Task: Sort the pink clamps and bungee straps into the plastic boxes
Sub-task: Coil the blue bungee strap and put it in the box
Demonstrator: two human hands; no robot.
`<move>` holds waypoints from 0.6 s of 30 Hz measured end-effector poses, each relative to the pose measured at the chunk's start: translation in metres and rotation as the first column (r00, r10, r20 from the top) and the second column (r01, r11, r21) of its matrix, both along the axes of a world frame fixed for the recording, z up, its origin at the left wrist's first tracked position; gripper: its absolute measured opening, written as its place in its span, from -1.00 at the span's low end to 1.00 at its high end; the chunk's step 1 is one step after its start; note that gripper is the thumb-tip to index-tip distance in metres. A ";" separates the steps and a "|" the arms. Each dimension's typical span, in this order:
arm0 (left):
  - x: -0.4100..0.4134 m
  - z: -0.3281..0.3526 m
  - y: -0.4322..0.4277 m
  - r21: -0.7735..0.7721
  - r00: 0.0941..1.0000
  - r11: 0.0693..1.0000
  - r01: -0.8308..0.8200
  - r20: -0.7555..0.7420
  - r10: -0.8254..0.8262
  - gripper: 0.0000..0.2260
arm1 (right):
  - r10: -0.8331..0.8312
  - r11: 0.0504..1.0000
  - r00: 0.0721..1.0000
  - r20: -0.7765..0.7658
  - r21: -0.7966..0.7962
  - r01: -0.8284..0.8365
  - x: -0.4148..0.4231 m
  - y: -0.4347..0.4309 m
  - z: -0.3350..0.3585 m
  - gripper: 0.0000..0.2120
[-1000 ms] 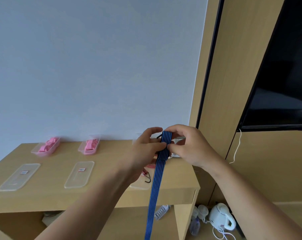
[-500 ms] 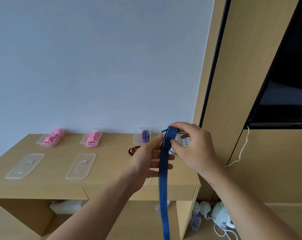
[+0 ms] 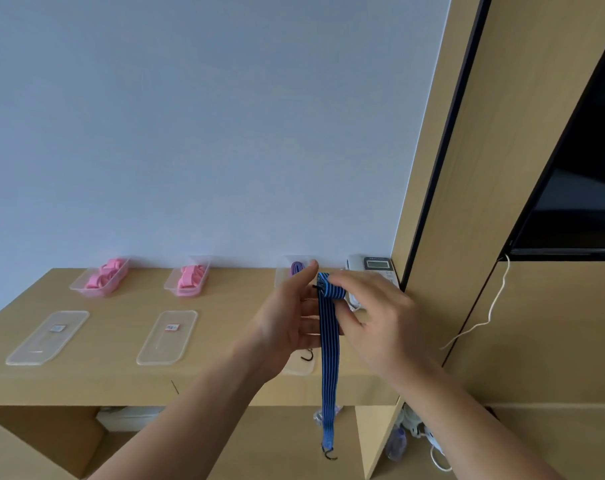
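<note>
A blue striped bungee strap (image 3: 329, 358) hangs straight down in front of the wooden desk (image 3: 121, 375), a black hook at its lower end. My right hand (image 3: 370, 317) pinches its folded top end. My left hand (image 3: 290, 320) is beside the strap with straight fingers touching it. Two plastic boxes (image 3: 100, 278) (image 3: 188, 280) holding pink clamps stand at the back of the desk. A third box (image 3: 296, 270) with a purple strap stands behind my hands. A black hook (image 3: 307, 356) shows under my left hand on a lid.
Two clear lids (image 3: 48, 337) (image 3: 167, 337) lie on the desk front. A white telephone (image 3: 372, 266) sits at the back right against the wooden panel. A dark TV screen (image 3: 578, 202) hangs at right. A kettle and bottles stand on the floor below.
The strap has been drawn upward, so its lower hook end now shows. My left hand has let go of the strap's top and opened beside it. The view has shifted.
</note>
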State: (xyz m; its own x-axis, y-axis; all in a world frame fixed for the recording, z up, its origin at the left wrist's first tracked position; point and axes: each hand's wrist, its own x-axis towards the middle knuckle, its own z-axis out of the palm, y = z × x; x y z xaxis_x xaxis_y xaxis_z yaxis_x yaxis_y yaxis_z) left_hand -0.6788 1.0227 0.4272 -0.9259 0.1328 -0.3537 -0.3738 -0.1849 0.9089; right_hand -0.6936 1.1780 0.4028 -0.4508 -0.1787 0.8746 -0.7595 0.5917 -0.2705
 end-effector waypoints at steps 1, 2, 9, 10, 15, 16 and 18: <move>-0.002 0.001 -0.004 0.001 1.000 1.000 -0.002 -0.008 0.002 -0.53 | 0.006 1.000 1.000 -0.019 0.018 -0.006 0.000 -0.003 -0.002 -0.67; -0.004 0.003 -0.008 0.005 1.000 1.000 -0.003 -0.016 0.003 -0.56 | 0.016 0.999 0.999 -0.035 0.031 -0.015 -0.001 -0.006 -0.004 -0.70; -0.012 0.015 -0.034 0.074 0.997 0.997 -0.011 -0.071 0.016 -0.62 | 0.089 0.991 0.994 -0.058 0.108 -0.082 -0.007 -0.025 -0.018 -0.73; -0.013 0.015 -0.036 0.075 0.997 0.997 -0.009 -0.075 0.015 -0.63 | 0.095 0.989 0.994 -0.055 0.115 -0.088 -0.008 -0.028 -0.018 -0.74; -0.019 0.016 -0.049 0.040 0.995 0.999 -0.010 -0.095 0.014 -0.68 | 0.104 0.978 0.994 -0.019 0.183 -0.098 -0.006 -0.038 -0.019 -0.66; -0.021 0.015 -0.052 0.032 0.994 0.999 -0.010 -0.106 0.013 -0.69 | 0.101 0.975 0.995 -0.007 0.200 -0.098 -0.005 -0.039 -0.018 -0.66; -0.022 0.014 -0.056 0.001 0.990 1.000 -0.002 -0.138 0.002 -0.71 | 0.104 0.973 0.994 0.015 0.203 -0.105 -0.003 -0.041 -0.014 -0.72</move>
